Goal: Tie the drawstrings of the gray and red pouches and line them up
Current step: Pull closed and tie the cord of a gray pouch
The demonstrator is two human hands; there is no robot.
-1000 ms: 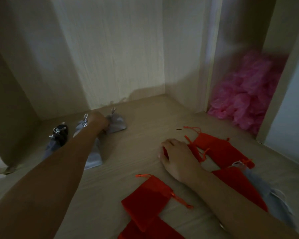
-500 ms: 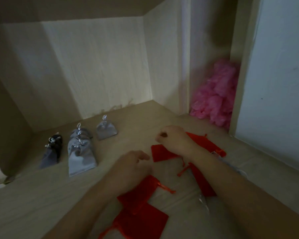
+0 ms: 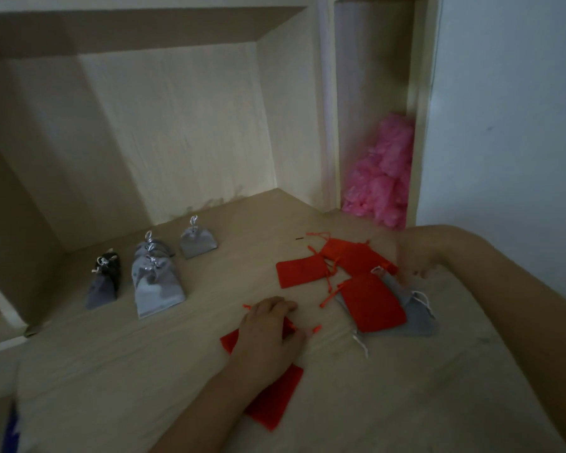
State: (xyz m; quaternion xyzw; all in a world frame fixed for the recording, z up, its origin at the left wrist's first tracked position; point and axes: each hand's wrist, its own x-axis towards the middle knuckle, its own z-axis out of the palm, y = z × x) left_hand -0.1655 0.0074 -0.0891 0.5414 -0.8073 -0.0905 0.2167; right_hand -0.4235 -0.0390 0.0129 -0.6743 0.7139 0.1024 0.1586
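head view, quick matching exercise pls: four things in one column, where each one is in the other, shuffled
1 left hand
2 right hand
3 pink heap
4 tied gray pouches

a in the narrow niche on the right
b on a red pouch
c lined up, back left
d far edge of the loose pile

Pairs: 1-b, 2-d, 3-a, 4-c

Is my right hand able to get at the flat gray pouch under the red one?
Probably yes. The right hand is close beside the gray pouch, whose right part lies bare. A red pouch covers only its left part, and nothing stands between hand and pouch.
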